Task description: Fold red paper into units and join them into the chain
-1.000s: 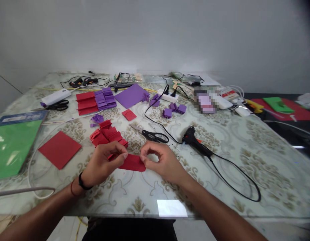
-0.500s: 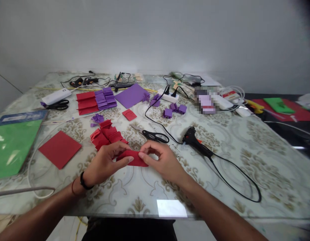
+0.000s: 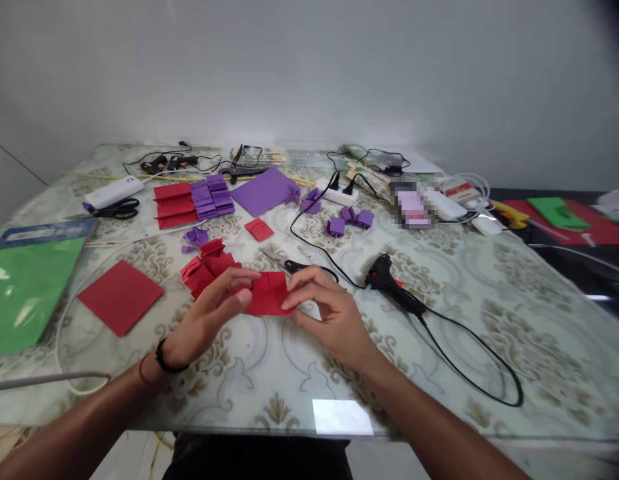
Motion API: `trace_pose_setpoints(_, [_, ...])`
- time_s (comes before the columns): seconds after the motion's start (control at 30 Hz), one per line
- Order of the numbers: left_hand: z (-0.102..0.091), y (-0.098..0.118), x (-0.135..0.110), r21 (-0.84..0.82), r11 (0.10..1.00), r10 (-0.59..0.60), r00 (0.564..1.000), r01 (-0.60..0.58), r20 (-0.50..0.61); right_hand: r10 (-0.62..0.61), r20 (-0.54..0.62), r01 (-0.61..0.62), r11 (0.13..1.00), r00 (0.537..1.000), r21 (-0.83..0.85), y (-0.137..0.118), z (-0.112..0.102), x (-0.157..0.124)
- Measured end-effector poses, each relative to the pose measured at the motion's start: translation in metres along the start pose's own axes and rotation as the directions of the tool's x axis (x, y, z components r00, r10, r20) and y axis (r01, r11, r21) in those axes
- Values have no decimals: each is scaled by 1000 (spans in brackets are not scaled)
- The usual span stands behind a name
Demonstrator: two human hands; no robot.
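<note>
So closest to the camera, at the bottom center of the frame, there's a bit of dark clothing, then the edge of a patterned glass-topped table [image 3: 204, 407]. Both forearms come in from the lower corners, with a black bracelet [image 3: 163, 358] on the left wrist.

The red paper piece [image 3: 268, 295] sits just below the middle of the frame, between the two hands. The right hand [image 3: 334, 321] has its thumb and fingertips pinched on the paper's lower right corner. The left hand [image 3: 208, 319] is at the other end, thumb and index finger apart; can't tell if they're actually gripping the paper or just resting against it.

Left side of the frame: a red square sheet [image 3: 120, 298] lying flat, and beyond that a green pack [image 3: 34, 287] at the far left edge. Right of center there's a black glue gun [image 3: 394, 287] on its side, cord looping toward the lower right.

Just past the hands is a heap of folded red pieces [image 3: 209, 263], partly behind the left hand, plus scissors [image 3: 293, 265] partly hidden by the right one. A bit further up is a small red square [image 3: 259, 229], then purple cubes [image 3: 336, 227] right of center. Upper middle has a purple sheet [image 3: 263, 191] and a white power strip [image 3: 339, 193] with black plugs in it.
</note>
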State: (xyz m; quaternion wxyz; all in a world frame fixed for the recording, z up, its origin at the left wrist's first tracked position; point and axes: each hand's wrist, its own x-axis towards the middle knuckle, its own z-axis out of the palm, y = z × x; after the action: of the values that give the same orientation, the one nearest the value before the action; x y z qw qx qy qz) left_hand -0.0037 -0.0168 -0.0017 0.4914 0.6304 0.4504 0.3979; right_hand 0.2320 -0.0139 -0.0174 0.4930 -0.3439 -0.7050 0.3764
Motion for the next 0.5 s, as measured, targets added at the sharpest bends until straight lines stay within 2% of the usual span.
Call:
trace_pose_setpoints(0.13, [1, -1, 3, -75, 991, -107, 989, 115, 100, -12, 34, 14, 997, 999, -75, -2, 1, 0])
trace_pose_setpoints(0.27, [2, -3, 5, -87, 994, -54, 997, 58, 48, 2, 75, 6, 993, 997, -114, -6, 0, 0])
trace_pose_setpoints(0.37, [2, -5, 4, 70, 997, 24, 1000, -24, 1, 28, 58, -23, 997, 998, -75, -8, -2, 1])
trace_pose_setpoints(0.5, [2, -3, 1, 297, 943, 149, 989, -148, 18, 102, 23, -101, 993, 994, -59, -6, -1, 1])
